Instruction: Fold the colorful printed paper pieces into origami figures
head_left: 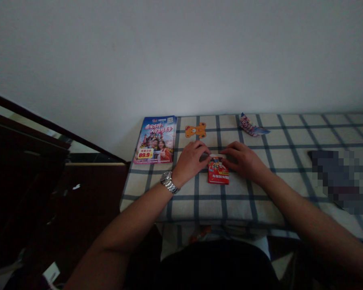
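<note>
A small red printed paper (218, 173), which looks folded, lies on the checked tablecloth in front of me. It carries colourful figures, white lettering and a pale strip along its far edge. My left hand (193, 156) has thumb and fingers closed at its far left corner, with a metal watch (170, 182) on the wrist. On the other side, my right hand (241, 159) pinches the far right corner. The fingers cover both far corners of the paper.
A stack of blue and pink leaflets (155, 141) lies at the table's left end. Beyond my hands are a brown bear cutout (195, 130) and a crumpled colourful wrapper (252, 127). A dark, pixelated object (340, 173) lies at right. The wall (181, 60) borders the table's far edge.
</note>
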{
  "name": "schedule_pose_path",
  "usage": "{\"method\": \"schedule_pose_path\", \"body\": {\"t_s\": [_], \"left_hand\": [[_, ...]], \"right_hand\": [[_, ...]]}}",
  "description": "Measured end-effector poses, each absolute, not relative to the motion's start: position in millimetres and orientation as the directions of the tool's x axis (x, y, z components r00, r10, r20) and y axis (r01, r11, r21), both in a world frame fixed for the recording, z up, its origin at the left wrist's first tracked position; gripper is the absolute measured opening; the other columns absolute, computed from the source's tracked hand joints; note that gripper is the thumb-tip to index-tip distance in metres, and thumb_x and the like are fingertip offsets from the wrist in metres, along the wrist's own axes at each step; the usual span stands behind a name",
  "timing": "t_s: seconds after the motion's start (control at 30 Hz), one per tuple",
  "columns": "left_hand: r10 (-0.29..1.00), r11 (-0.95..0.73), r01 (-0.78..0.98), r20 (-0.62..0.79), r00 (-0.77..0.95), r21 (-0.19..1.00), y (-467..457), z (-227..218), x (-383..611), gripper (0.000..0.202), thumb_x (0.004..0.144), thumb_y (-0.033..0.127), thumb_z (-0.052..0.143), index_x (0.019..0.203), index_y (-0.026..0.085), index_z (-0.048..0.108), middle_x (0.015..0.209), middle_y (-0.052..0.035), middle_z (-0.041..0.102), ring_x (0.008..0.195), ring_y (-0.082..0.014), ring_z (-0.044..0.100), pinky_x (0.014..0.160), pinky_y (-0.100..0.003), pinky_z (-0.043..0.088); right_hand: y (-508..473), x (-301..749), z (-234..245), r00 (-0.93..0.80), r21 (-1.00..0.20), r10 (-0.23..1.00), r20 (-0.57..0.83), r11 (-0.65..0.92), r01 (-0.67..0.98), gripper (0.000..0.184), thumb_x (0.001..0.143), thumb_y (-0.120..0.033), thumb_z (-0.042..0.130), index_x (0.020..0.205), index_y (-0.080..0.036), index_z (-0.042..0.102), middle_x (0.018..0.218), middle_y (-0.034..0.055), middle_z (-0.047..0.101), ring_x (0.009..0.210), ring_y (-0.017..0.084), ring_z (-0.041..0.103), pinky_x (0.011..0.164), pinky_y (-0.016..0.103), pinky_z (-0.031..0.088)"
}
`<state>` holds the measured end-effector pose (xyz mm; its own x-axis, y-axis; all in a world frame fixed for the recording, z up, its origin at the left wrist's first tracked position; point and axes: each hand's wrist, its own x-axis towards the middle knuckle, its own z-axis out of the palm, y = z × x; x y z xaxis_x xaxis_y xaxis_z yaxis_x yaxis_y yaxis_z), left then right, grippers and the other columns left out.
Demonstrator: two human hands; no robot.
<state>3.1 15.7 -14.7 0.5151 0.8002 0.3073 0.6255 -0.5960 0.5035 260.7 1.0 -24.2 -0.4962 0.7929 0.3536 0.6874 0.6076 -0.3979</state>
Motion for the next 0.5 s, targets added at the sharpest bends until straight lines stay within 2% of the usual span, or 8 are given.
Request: {"method": "schedule_pose_path", "body": {"t_s": [0.5], "left_hand": [[0.796, -0.602, 0.623, 0.314, 0.518, 0.499, 15.3, -16.4, 3.3, 0.009, 0.096, 0.023, 0.073, 0.105, 0.021, 0.070, 0.113, -0.0048, 0.064, 0.107, -0.0232, 0.061, 0.096, -0.040, 0.053]], "right_hand": [[-3.5, 254.6, -20.7, -0.469, -0.341, 0.813, 0.344, 0.574, 0.745, 0.015, 0.099, -0.032, 0.066, 0.109, -0.021, 0.067, 0.105, 0.0120, 0.066, 0.095, 0.030, 0.067, 0.087, 0.047, 0.058]]}}
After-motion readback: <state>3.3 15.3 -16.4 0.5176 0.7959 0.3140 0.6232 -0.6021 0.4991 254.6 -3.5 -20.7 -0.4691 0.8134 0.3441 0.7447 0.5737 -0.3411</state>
